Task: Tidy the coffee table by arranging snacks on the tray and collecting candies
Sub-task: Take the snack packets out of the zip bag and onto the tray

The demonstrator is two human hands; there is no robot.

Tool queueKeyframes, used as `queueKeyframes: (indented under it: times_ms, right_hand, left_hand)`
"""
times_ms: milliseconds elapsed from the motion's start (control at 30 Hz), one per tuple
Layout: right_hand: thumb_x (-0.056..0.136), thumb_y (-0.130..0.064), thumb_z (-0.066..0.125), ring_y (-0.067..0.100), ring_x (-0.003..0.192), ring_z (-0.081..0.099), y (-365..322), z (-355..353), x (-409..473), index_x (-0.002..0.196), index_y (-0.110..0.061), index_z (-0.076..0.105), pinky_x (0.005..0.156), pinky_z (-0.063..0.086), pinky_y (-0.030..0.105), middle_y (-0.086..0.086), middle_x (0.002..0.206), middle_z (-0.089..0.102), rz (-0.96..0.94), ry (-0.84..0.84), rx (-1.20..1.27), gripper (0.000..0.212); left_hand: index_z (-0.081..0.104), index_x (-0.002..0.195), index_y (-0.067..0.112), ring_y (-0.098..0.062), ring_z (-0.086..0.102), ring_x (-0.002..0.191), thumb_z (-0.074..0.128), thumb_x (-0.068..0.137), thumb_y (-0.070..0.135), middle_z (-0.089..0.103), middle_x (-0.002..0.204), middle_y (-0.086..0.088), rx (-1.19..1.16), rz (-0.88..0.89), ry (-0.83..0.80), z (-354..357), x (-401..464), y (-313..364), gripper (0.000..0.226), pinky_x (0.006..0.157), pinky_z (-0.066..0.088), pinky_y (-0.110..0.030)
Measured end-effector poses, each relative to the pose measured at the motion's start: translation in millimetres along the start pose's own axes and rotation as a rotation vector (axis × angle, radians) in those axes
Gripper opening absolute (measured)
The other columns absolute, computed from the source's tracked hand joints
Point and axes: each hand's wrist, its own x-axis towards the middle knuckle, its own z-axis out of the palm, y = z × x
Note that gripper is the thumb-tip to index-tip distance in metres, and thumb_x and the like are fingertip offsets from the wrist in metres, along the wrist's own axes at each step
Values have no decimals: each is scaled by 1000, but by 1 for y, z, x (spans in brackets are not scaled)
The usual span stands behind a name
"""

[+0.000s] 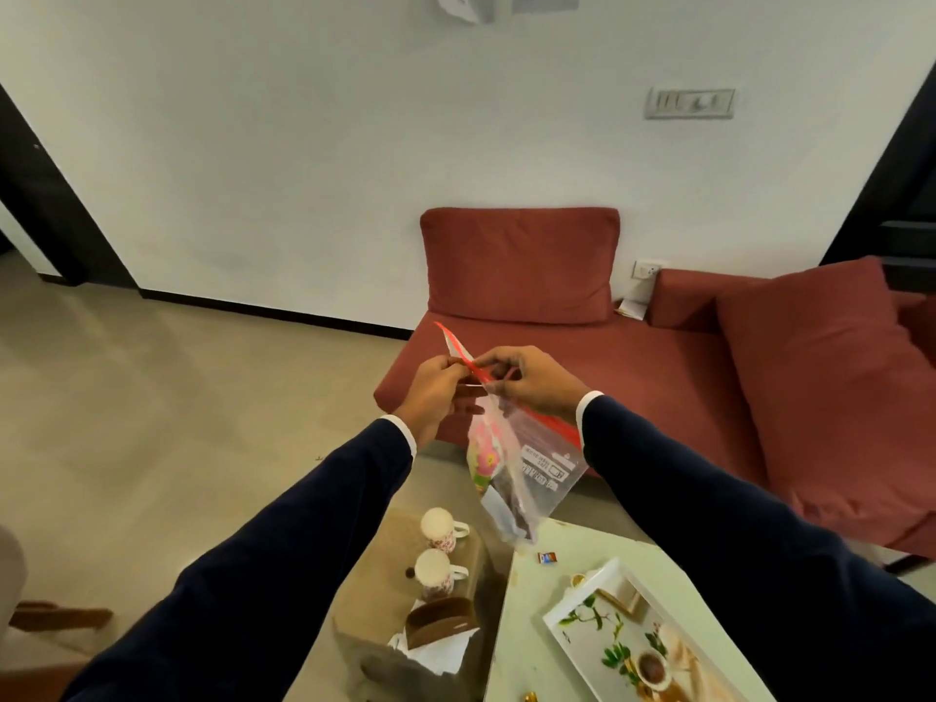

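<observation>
I hold a clear zip bag (pixel 527 473) with a red seal strip up in the air over the table's far edge. My left hand (pixel 435 392) and my right hand (pixel 532 380) both pinch the red strip at its top. Pink and dark wrapped candies lie inside the bag. Below it, a small wrapped candy (pixel 547 557) lies on the white coffee table (pixel 521 630). A white tray (pixel 582 646) with a leaf print sits on the table at the lower right, with a gold candy (pixel 577 580) beside its far corner.
Two white mugs (pixel 440 529) (pixel 436 572) and a brown napkin holder (pixel 440 620) stand on a lower brown surface left of the table. A red sofa (pixel 658 367) with cushions fills the right side. Beige floor stretches to the left.
</observation>
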Motion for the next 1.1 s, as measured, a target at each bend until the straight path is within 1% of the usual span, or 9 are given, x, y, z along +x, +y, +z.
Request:
queueKeyframes:
  times_ms: [100, 200, 300, 467, 600, 767, 933, 1000, 1100]
  right_hand:
    - [89, -2, 68, 9, 76, 67, 12, -1, -15, 120, -17, 71, 75, 58, 29, -4, 88, 70, 12, 61, -16, 35]
    - [83, 4, 67, 17, 90, 70, 20, -1, -24, 117, -15, 74, 86, 59, 32, 4, 100, 75, 33, 111, 40, 40]
    - [88, -7, 71, 14, 80, 68, 25, 0, -27, 111, -12, 76, 77, 58, 31, 4, 91, 76, 75, 167, 117, 24]
    - [86, -10, 77, 14, 66, 72, 28, 6, -30, 97, -8, 78, 66, 63, 29, 2, 75, 77, 137, 295, 259, 11]
    - [82, -16, 82, 23, 74, 76, 28, 6, -29, 97, -6, 76, 69, 64, 36, 9, 82, 78, 154, 315, 238, 19]
    - [82, -15, 81, 11, 69, 74, 28, 8, -32, 98, -9, 75, 64, 63, 29, 2, 80, 76, 181, 312, 205, 18]
    - [81, -19, 84, 17, 72, 75, 24, 7, -37, 98, -6, 75, 65, 63, 29, 8, 83, 77, 200, 340, 195, 23]
    - [78, -22, 86, 16, 68, 75, 22, 9, -39, 94, -8, 75, 63, 62, 26, 6, 79, 77, 205, 370, 206, 24]
    - [75, -26, 87, 21, 73, 76, 23, 12, -42, 89, -11, 76, 66, 64, 31, 4, 77, 77, 226, 411, 190, 24]
  left_hand:
    - [63, 107, -3, -31, 75, 80, 48, 106, 15, 74, 93, -21, -70, 0, -17, 4, 1, -2, 24, 71, 64, -45]
    - [68, 100, -1, -31, 76, 80, 58, 104, 16, 77, 89, -18, -34, 36, -56, 8, -1, -8, 20, 67, 64, -38]
    - [70, 97, 0, -29, 77, 78, 63, 101, 11, 78, 84, -15, -34, 58, -70, 14, -3, -13, 14, 65, 63, -32]
    - [68, 111, -11, -34, 77, 89, 60, 101, 6, 75, 101, -25, -5, 89, -99, 20, -4, -19, 21, 77, 64, -37]
    - [67, 115, -13, -34, 75, 89, 61, 100, 3, 73, 107, -29, -5, 91, -88, 21, -6, -20, 23, 78, 65, -37]
    - [69, 114, -9, -37, 76, 93, 62, 99, 2, 76, 106, -26, 23, 55, -65, 24, -11, -18, 19, 82, 64, -42]
    - [69, 112, -9, -41, 76, 96, 65, 96, -3, 75, 105, -27, 15, 38, -60, 26, -15, -15, 18, 74, 66, -38]
    - [69, 113, -10, -42, 75, 95, 68, 94, -4, 75, 105, -28, 15, 30, -59, 28, -16, -15, 20, 75, 66, -39]
    - [68, 113, -9, -42, 76, 94, 70, 92, -3, 74, 104, -29, 24, 20, -69, 29, -17, -17, 22, 77, 65, -39]
